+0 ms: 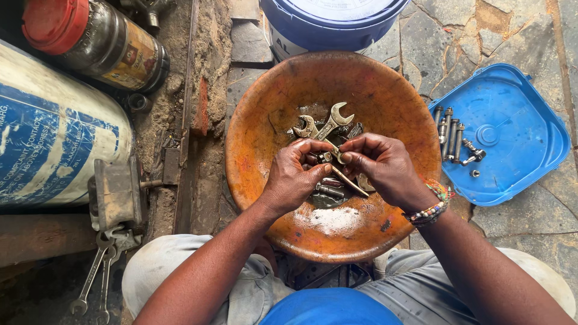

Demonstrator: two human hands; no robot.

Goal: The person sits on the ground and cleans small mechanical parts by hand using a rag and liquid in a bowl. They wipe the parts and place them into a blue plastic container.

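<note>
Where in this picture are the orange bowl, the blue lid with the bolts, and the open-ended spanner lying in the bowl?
Orange bowl (pixel 259 120): head view, bare left inner wall.
Blue lid (pixel 524 138): head view, bare floor right of the bolts.
Spanner (pixel 337 115): head view, its forked jaw end.

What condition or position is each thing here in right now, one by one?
Left hand: over the bowl, fingers pinching a small metal part.
Right hand: fingers on the same part.
Orange bowl: upright, holds oily tools.
Open-end wrenches: lying crossed in the bowl.
Blue lid: upside down, holds bolts.
Bolts: laid side by side.
Red-capped jar: lying on its side, capped.
Blue bucket: lid on.
</note>
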